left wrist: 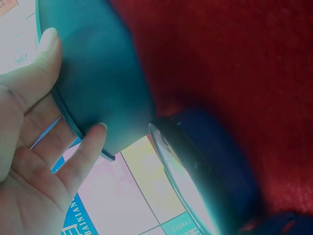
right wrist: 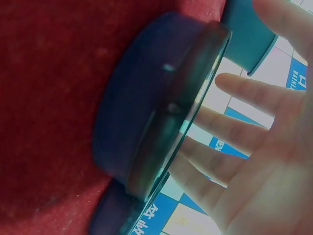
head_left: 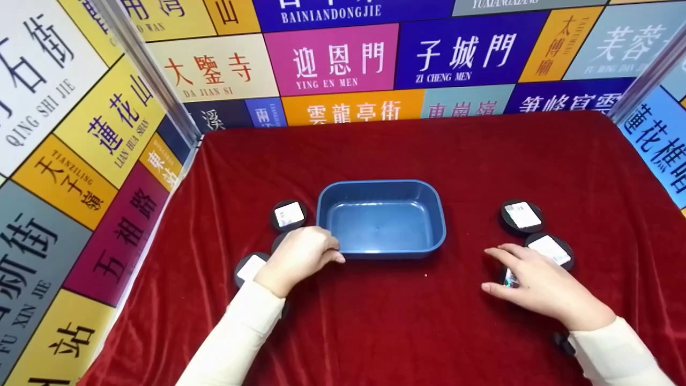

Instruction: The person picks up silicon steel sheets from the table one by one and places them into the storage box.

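A blue plastic bin [head_left: 383,256] stands on the cloth in the middle. My left hand [head_left: 303,256] holds its rim at the near left corner; in the left wrist view the thumb lies on the outer wall and fingers pass behind the rim. Round black tubs with white-labelled tops lie around the left hand, among them a far tub [head_left: 288,215] and a near tub [head_left: 251,268]. My right hand [head_left: 541,284] hovers with spread fingers over a tub [right wrist: 142,103], mostly hidden from the head view. Whether it touches that tub, I cannot tell.
Beyond the right hand are two more black tubs, a far one [head_left: 521,216] and a nearer one [head_left: 552,250]. Dark red velvet cloth [head_left: 386,332] covers the table. Panels with printed place names [head_left: 332,59] wall in the back and sides, joined by metal corner posts.
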Demonstrator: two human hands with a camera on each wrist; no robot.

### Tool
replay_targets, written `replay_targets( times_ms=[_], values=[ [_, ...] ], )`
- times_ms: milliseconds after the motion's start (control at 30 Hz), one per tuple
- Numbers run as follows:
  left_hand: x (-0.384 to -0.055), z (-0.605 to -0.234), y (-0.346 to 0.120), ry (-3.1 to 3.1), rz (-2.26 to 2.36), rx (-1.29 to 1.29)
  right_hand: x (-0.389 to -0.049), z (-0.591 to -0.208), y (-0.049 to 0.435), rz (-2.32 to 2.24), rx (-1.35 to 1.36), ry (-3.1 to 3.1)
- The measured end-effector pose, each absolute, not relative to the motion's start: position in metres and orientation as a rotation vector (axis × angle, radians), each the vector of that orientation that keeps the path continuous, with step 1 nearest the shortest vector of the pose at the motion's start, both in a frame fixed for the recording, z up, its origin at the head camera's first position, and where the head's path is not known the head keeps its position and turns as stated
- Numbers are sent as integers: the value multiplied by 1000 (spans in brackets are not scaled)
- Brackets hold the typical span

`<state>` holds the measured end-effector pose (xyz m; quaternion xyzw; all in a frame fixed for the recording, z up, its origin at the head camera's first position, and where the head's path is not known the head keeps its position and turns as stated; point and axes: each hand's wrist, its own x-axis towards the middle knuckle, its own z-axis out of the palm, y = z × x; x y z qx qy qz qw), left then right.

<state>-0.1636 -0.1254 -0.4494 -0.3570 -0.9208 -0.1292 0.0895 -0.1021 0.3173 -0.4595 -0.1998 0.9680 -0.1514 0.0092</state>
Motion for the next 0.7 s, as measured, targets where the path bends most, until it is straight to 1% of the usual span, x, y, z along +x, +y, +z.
replay_targets(
  times_ms=[700],
  values=[
    [-165,-452,-128,-2707,-384,-1084,-96,-458,323,-332,-590,3034]
  ],
)
